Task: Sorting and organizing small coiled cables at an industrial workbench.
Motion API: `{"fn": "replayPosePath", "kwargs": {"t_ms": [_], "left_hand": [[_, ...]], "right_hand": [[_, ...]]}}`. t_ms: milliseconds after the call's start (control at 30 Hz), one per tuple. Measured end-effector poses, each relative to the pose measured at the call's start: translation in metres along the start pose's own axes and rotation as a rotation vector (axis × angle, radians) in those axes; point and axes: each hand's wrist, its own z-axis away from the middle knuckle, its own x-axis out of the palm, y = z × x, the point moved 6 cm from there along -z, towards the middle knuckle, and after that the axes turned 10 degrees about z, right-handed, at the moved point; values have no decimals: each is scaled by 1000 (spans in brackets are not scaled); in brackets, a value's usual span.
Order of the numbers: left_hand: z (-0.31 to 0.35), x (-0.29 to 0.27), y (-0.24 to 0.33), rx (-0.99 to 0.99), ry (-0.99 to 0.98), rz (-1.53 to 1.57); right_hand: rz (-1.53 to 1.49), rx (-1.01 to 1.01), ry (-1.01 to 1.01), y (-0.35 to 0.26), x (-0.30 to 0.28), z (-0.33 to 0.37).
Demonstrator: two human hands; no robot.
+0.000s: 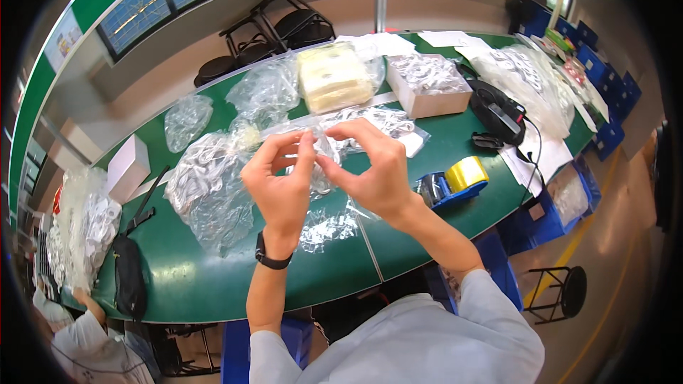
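Above the middle of the table, my left hand (279,179) and my right hand (373,174) are raised close together, thumbs and fingers pinched. A thin piece of clear plastic (321,148) spans the gap between them; its shape is hard to make out against the clutter behind. Below the hands lie small clear plastic bags (329,231), flat on the green tabletop. White cables (203,167) in a large clear bag are heaped left of my left hand. More bundled white cables (377,122) lie just beyond my right hand.
A blue tape dispenser (455,183) with yellow tape sits to the right. Farther back stand a box of wrapped items (430,89) and a pale yellow stack (334,75). A black bag (498,110) lies at right. At far left, a co-worker's arm (91,306) reaches the table.
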Motion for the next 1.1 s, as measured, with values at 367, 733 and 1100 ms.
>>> {"fn": "replayPosePath", "kwargs": {"t_ms": [367,733,1100], "left_hand": [[-14,-16,10,25,-5,109],[-24,-37,-4,-70,-55,271],[-21,-37,10,-70,-171,355]], "right_hand": [[-131,-53,-148,1,15,-29],[-488,88,-346,7,26,-55],[-750,118,-386,7,17,-48]]}}
